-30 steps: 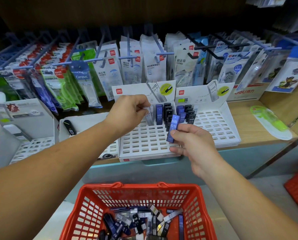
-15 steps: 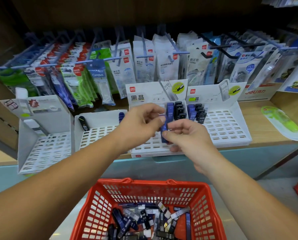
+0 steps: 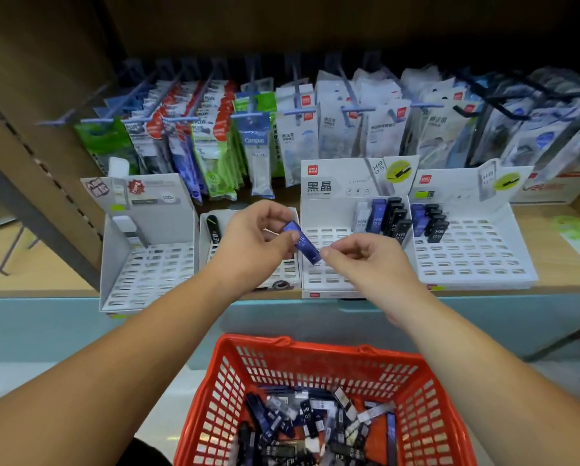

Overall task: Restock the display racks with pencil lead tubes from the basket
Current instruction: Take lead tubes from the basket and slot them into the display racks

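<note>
A blue lead tube (image 3: 302, 243) is held tilted between both hands in front of the shelf. My left hand (image 3: 260, 237) pinches its upper end and my right hand (image 3: 359, 255) pinches its lower end. Behind them stands a white display rack (image 3: 329, 230) with a clear, a blue and several black tubes (image 3: 384, 218) at its back right. A second rack (image 3: 473, 250) to the right holds blue and black tubes. The red basket (image 3: 315, 364) below holds several loose tubes (image 3: 302, 422).
Two more white racks (image 3: 147, 264) stand at the left, one with a single black tube (image 3: 213, 227). Packets of stationery (image 3: 258, 146) hang on hooks behind. A green item (image 3: 578, 230) lies on the wooden shelf at the right.
My view has shifted so the racks sit further right. The blue tube has moved left, now tilted between both hands; my left hand came off the rack to pinch its top.
</note>
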The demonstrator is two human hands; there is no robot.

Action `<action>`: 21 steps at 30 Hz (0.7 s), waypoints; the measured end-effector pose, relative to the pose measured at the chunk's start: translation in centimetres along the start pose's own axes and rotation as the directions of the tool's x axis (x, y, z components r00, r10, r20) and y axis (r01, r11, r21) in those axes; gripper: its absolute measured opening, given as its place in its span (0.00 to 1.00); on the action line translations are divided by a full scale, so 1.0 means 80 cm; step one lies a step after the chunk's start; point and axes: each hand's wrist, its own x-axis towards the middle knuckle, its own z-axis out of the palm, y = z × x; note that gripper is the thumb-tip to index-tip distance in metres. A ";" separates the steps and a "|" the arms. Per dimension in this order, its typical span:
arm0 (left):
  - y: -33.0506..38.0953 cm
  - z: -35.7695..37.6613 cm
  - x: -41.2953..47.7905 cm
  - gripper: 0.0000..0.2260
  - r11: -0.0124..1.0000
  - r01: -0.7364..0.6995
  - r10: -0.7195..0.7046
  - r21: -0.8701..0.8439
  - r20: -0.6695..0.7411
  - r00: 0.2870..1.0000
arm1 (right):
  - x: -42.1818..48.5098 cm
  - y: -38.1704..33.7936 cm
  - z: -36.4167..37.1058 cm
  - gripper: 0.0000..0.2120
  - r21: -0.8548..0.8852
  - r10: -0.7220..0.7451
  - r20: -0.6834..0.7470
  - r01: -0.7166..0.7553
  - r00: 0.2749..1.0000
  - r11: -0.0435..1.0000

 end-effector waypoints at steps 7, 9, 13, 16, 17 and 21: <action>0.035 0.076 0.021 0.08 0.995 -0.101 0.098 0.028 0.082 0.992 | 0.003 0.022 -0.095 0.12 -0.099 -0.036 -0.284 0.008 0.958 0.995; 0.052 0.108 0.029 0.09 0.983 -0.170 0.159 0.074 0.132 0.978 | 0.003 0.045 -0.126 0.12 -0.195 -0.041 -0.378 -0.037 0.925 0.980; 0.076 0.170 0.053 0.09 0.942 -0.290 0.259 0.169 0.185 0.948 | 0.002 0.088 -0.159 0.08 -0.325 -0.064 -0.389 -0.072 0.919 0.943; 0.079 0.202 0.070 0.07 0.890 -0.356 0.294 0.285 0.239 0.926 | 0.006 0.103 -0.165 0.10 -0.431 -0.174 -0.398 -0.017 0.901 0.902; 0.077 0.209 0.074 0.07 0.868 -0.372 0.296 0.328 0.260 0.919 | 0.006 0.107 -0.165 0.12 -0.461 -0.199 -0.409 -0.013 0.891 0.887; 0.064 0.224 0.081 0.05 0.793 -0.402 0.291 0.457 0.295 0.910 | 0.007 0.127 -0.160 0.28 -0.637 -0.248 -0.386 -0.062 0.889 0.769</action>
